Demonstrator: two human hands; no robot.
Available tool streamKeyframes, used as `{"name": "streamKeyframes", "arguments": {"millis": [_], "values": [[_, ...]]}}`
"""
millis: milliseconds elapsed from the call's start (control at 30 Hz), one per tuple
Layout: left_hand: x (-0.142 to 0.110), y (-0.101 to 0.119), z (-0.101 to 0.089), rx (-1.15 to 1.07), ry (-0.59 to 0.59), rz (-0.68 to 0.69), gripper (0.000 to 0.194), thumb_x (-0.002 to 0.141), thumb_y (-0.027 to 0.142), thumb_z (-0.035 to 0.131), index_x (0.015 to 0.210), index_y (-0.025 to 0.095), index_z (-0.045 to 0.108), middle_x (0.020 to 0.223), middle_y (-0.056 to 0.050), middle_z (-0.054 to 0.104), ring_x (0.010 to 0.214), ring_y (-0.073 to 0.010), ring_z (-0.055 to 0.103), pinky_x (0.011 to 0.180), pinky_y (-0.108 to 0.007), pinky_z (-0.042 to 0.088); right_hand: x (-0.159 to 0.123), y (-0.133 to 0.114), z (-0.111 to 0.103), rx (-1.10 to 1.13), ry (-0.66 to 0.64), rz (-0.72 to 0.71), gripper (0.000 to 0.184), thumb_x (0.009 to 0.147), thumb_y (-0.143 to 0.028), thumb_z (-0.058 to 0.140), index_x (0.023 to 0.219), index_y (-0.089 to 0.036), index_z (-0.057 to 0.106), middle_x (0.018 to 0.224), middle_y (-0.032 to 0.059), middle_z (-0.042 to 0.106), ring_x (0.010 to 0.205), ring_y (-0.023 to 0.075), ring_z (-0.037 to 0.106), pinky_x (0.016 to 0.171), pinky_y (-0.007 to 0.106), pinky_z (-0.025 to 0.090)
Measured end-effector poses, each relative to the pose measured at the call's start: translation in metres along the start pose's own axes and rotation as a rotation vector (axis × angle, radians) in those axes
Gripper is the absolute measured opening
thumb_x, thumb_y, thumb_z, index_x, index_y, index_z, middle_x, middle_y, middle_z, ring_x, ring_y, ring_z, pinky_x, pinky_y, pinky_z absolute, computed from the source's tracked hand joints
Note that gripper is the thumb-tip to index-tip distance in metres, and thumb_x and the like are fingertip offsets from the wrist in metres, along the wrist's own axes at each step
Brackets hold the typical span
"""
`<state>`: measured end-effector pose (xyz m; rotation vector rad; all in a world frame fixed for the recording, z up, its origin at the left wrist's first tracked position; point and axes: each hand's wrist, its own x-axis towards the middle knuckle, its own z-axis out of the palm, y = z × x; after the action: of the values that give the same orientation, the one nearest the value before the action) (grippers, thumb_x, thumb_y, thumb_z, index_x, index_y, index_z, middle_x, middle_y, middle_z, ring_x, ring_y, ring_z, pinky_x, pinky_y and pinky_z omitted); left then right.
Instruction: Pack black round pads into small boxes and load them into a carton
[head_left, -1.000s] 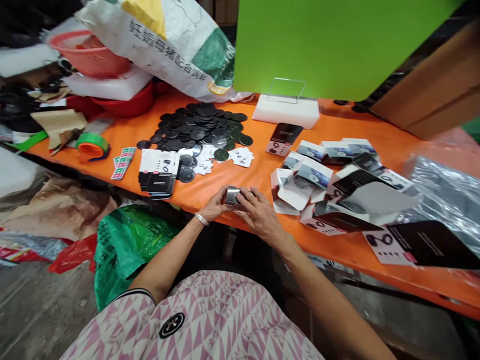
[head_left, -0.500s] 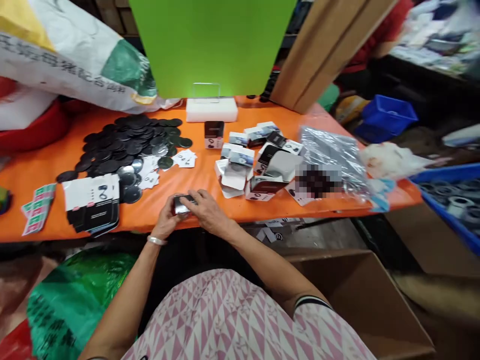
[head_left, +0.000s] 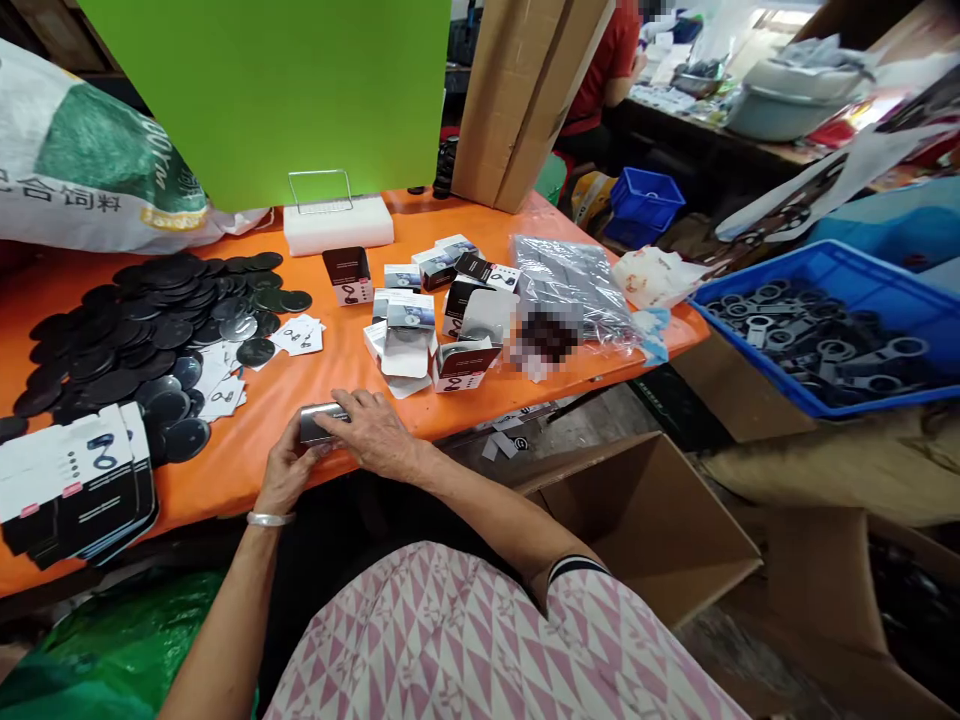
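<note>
The left grip (head_left: pixel 285 470) was curled under the left end of a small silver block (head_left: pixel 319 423), and the right grip (head_left: pixel 375 435) lay closed over its right end, so both had hold of it. Its long axis ran roughly left to right, just above the near edge of the orange counter (head_left: pixel 225 485). Black discs (head_left: pixel 150 330) lay to the left, and open white cartons (head_left: pixel 409 340) lay ahead.

Bright even light, glare (head_left: pixel 780 16) at upper right, warped wide-angle edges, pixelated patch (head_left: pixel 546 336)
</note>
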<state>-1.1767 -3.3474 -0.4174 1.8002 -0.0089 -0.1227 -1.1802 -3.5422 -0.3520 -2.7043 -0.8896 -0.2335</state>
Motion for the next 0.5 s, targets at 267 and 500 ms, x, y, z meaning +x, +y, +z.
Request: {"name": "streamKeyframes", "arguments": {"millis": [267, 500], "values": [[0.013, 0.001, 0.011, 0.092, -0.020, 0.042, 0.074, 0.066, 0.046, 0.076, 0.129, 0.012, 0.056, 0.117, -0.011, 0.067, 0.106, -0.0277, 0.064, 0.097, -0.044, 0.051, -0.100, 0.142, -0.079, -0.355, 0.588, 0.828, 0.056, 0.091, -0.042, 0.051, 0.139, -0.014, 0.046, 0.147, 0.0213, 0.041, 0.135, 0.0370, 0.033, 0.106, 0.057, 0.030], [0.034, 0.008, 0.062, 0.083, -0.254, 0.149, 0.067, 0.075, 0.035, 0.069, 0.135, 0.012, 0.052, 0.113, -0.009, 0.069, 0.111, -0.0270, 0.062, 0.100, -0.040, 0.048, -0.144, 0.219, -0.063, -0.201, 0.497, 1.009, 0.027, 0.081, -0.035, 0.048, 0.088, -0.015, 0.064, 0.088, 0.0152, 0.065, 0.091, 0.0315, 0.059, 0.083, 0.047, 0.046]]}}
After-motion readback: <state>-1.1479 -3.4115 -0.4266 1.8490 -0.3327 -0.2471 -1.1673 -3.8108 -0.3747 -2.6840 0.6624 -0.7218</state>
